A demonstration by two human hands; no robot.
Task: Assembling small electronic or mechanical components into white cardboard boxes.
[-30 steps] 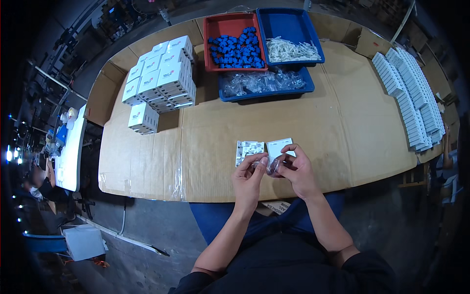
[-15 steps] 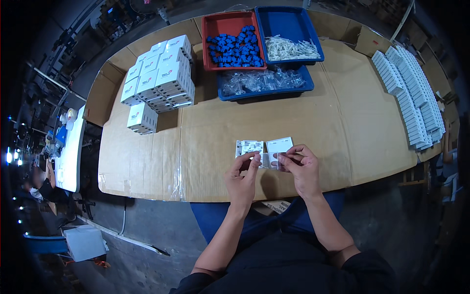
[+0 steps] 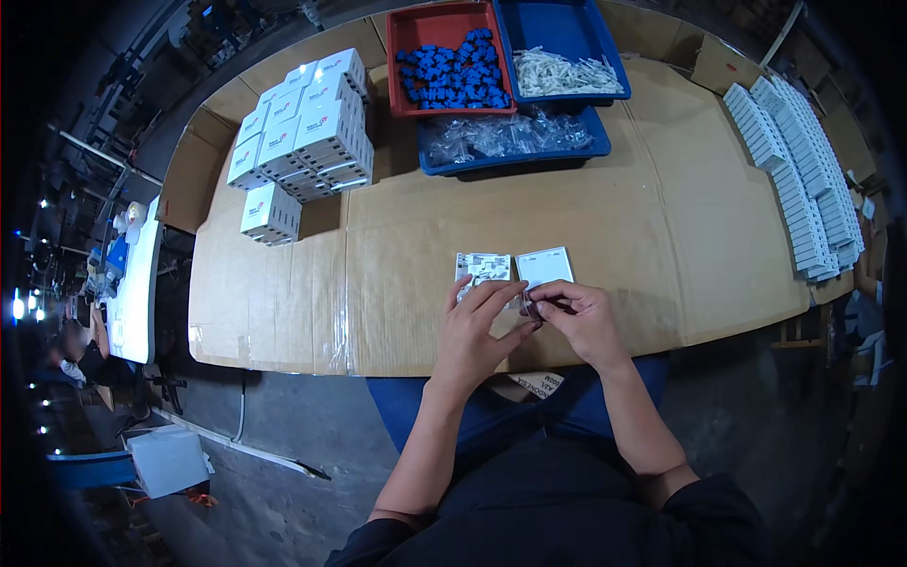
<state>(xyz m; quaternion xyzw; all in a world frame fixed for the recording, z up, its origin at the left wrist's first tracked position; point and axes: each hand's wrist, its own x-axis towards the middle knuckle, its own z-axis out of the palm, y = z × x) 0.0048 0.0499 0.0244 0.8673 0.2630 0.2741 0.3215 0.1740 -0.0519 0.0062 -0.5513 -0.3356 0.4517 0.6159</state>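
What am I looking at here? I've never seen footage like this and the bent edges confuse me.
This is a view from a wide fisheye camera worn on a person's head, looking down, so straight edges curve. The left hand and right hand meet over a cardboard-covered table, pinching a small clear item too small to identify. Just beyond lie two small white parts. Farther off: a red tray of blue pieces, a blue tray of white pieces, a blue tray of clear bags, stacked white boxes at left, and rows of white parts at right.

Red tray (image 3: 404,57), blue tray (image 3: 595,24), white boxes (image 3: 302,128), brown cardboard table cover (image 3: 652,227), blue parts (image 3: 452,74)
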